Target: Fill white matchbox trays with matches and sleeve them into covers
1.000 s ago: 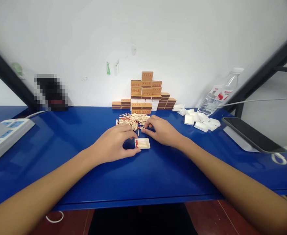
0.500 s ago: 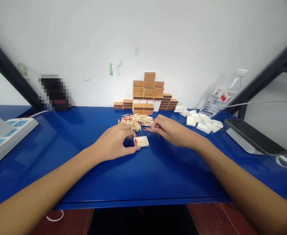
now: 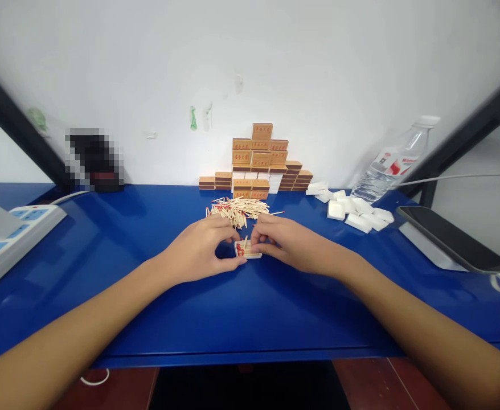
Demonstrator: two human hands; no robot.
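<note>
A small white matchbox tray (image 3: pixel 245 250) with red-tipped matches in it lies on the blue table (image 3: pixel 147 296). My left hand (image 3: pixel 201 250) curls around the tray's left end, thumb and fingers pinching it. My right hand (image 3: pixel 282 242) is over the tray's right end, its fingertips pinched on a few matches that lie into the tray. Just behind both hands is a loose pile of matches (image 3: pixel 238 209).
Stacked brown matchboxes (image 3: pixel 256 164) stand against the wall. White empty trays (image 3: pixel 352 209) lie at the right, beside a water bottle (image 3: pixel 393 165) and a phone (image 3: pixel 457 238). A power strip (image 3: pixel 6 233) sits at the left.
My right hand rose from the pile with matches pinched, then came back down and left onto the tray. My left hand stayed on the tray.
</note>
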